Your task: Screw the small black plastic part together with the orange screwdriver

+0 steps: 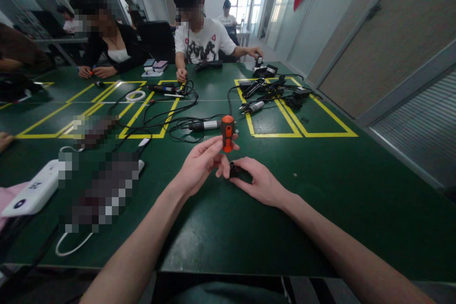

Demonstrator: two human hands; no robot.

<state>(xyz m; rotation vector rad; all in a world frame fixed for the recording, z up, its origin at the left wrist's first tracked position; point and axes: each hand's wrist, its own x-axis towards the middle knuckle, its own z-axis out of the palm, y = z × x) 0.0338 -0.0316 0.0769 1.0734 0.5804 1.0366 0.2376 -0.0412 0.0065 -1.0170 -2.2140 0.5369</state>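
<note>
In the head view, my left hand (204, 161) pinches an orange and dark grey screwdriver handle (228, 134), held upright above the green table (228, 232). No blade shows on the handle. Just below it, my right hand (260, 178) has its thumb and fingers closed on a small black cylindrical part (233, 169) at the tabletop. The lower fingers of my left hand come close to this part; whether they touch it I cannot tell. Behind the handle lies a black and silver cylindrical tool (206, 126) with a cable.
Yellow tape frames (278, 135) mark the table. Cabled tools and a cable heap (281, 90) lie at the back right. A white power strip (35, 187) and blurred-out devices (107, 185) are at left. A white ring (135, 96) lies farther back. Across the table sit two people (203, 38).
</note>
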